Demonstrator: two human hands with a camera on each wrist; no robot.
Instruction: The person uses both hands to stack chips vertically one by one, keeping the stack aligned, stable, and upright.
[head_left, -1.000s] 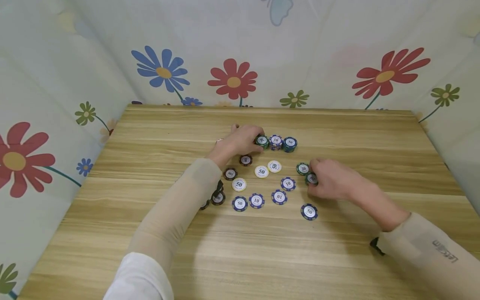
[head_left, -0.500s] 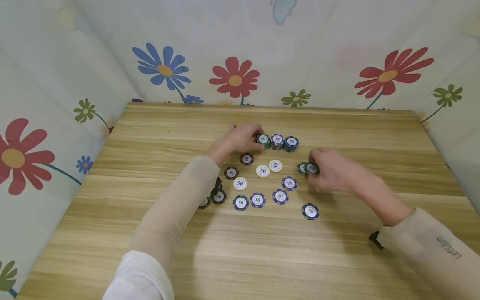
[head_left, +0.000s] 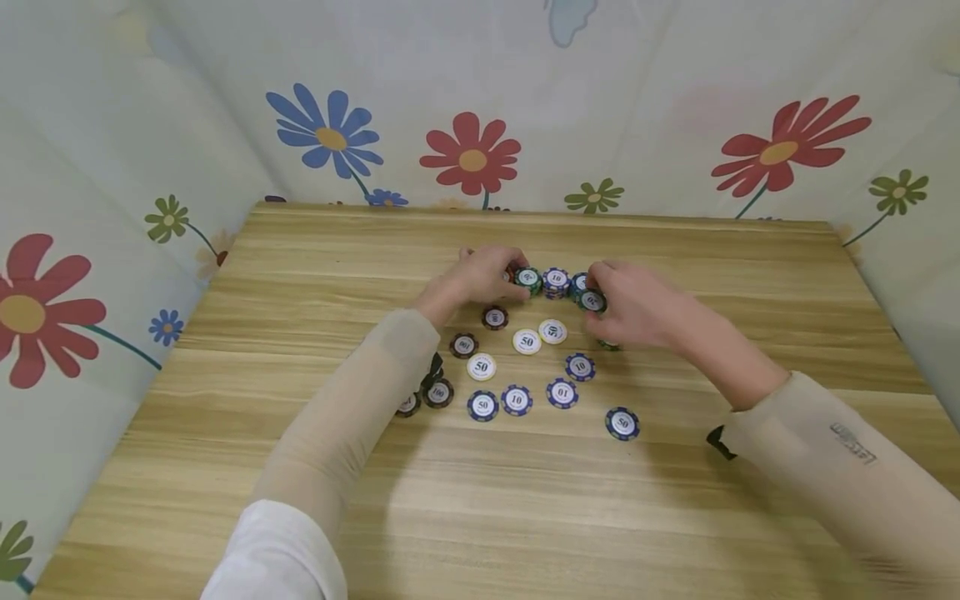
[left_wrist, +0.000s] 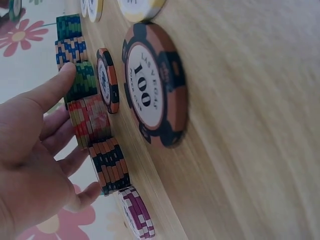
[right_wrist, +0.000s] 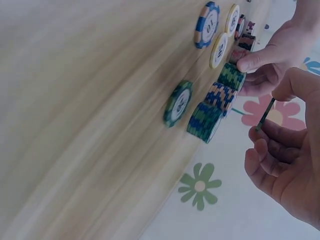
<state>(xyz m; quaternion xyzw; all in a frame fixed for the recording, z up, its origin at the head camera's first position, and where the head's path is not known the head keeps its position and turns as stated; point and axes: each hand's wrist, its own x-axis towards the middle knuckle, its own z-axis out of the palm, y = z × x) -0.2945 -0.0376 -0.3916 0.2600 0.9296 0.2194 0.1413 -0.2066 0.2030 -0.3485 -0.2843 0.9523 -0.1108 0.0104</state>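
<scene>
My right hand [head_left: 641,304] pinches one green poker chip [head_left: 592,300] between thumb and fingertips, raised edge-on in the right wrist view. It overlaps the blue-green chip stack [right_wrist: 205,121], right end of the row, in the head view. My left hand [head_left: 483,277] spans the green chip stack [head_left: 528,280], thumb at its near side and fingers behind. Between these stands a blue-and-tan stack [head_left: 556,282]. Beside the left fingers in the left wrist view are a red stack [left_wrist: 91,120], a black-and-orange stack [left_wrist: 109,165] and a short purple-and-white stack [left_wrist: 136,212].
Loose chips lie in front of the row: a green chip [right_wrist: 178,103] partly under the right hand, white chips [head_left: 527,342], blue chips [head_left: 562,392] and black-and-brown chips [head_left: 464,345]. The wooden tabletop [head_left: 525,508] ends at a flowered curtain [head_left: 630,100] behind.
My right hand lifted one green chip off the table and carried it away from me and leftward to the stacks' right end. The left hand stays at the green stack.
</scene>
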